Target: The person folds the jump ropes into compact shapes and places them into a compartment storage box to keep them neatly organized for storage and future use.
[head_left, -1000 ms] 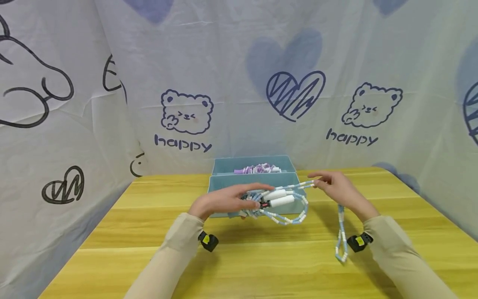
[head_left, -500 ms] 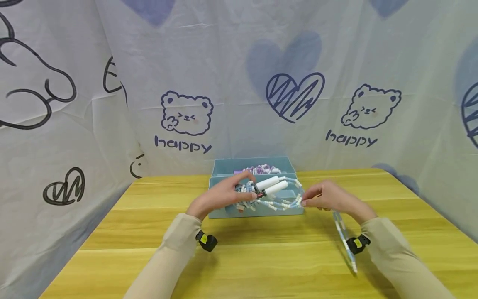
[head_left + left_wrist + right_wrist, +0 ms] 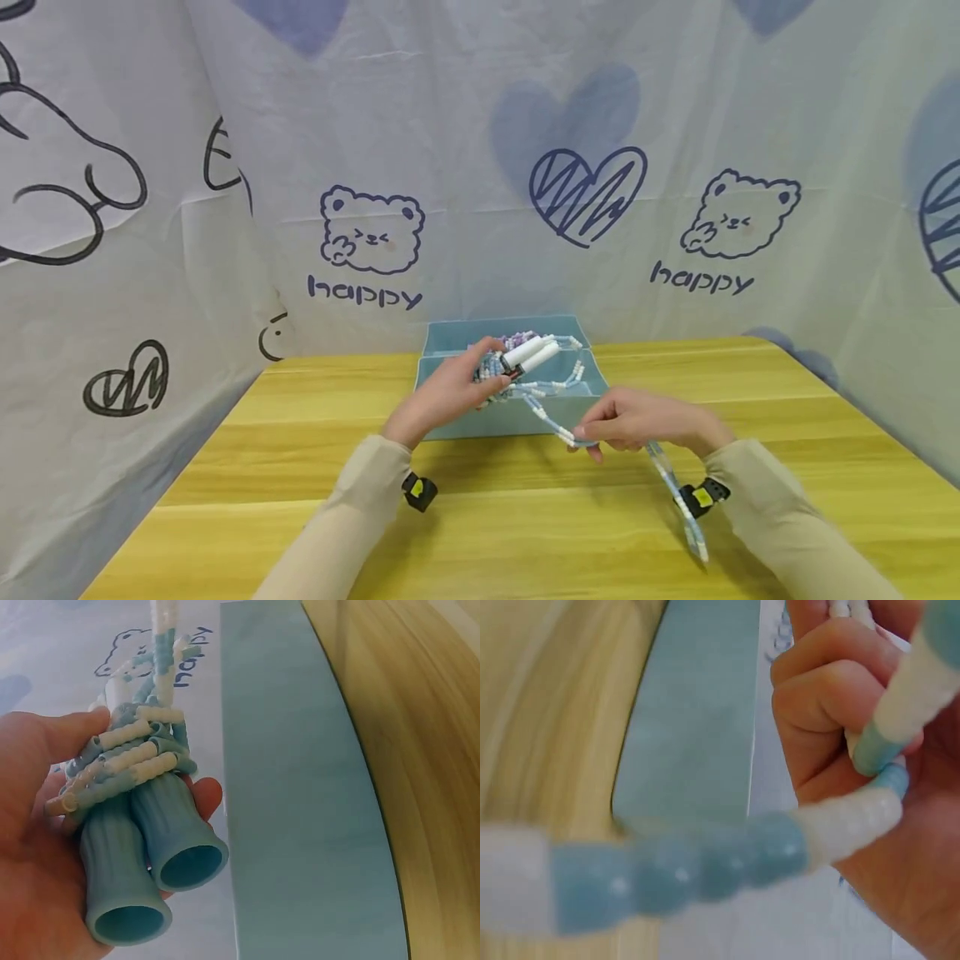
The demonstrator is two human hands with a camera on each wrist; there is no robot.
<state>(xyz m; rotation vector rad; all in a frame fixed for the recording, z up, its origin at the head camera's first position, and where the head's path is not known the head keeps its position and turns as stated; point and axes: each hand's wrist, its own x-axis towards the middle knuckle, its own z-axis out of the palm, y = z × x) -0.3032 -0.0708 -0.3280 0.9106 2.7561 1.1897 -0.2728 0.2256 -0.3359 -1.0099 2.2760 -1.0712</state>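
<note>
A blue-and-white beaded jump rope (image 3: 542, 386) is bundled in my left hand (image 3: 448, 392), above the blue box. Fingers and thumb grip its two handles side by side; their white ends (image 3: 534, 357) point up and right, and their flared blue ends (image 3: 187, 866) show in the left wrist view. Beaded strands wrap around the handles. My right hand (image 3: 643, 421), at the box's front right, grips a strand running down from the bundle, with fingers curled round it in the right wrist view. The rope's loose end (image 3: 678, 504) hangs below that hand.
The blue box (image 3: 480, 421) stands at the back of the wooden table (image 3: 510, 517), split by a divider. A purple-and-white beaded bundle (image 3: 517, 339) lies in its rear compartment, partly hidden. A printed cloth (image 3: 480, 167) hangs behind the table.
My right hand has moved left and down toward the box's front, drawing the strand with it. The left hand has tilted the handles more upward. The loose end has swung.
</note>
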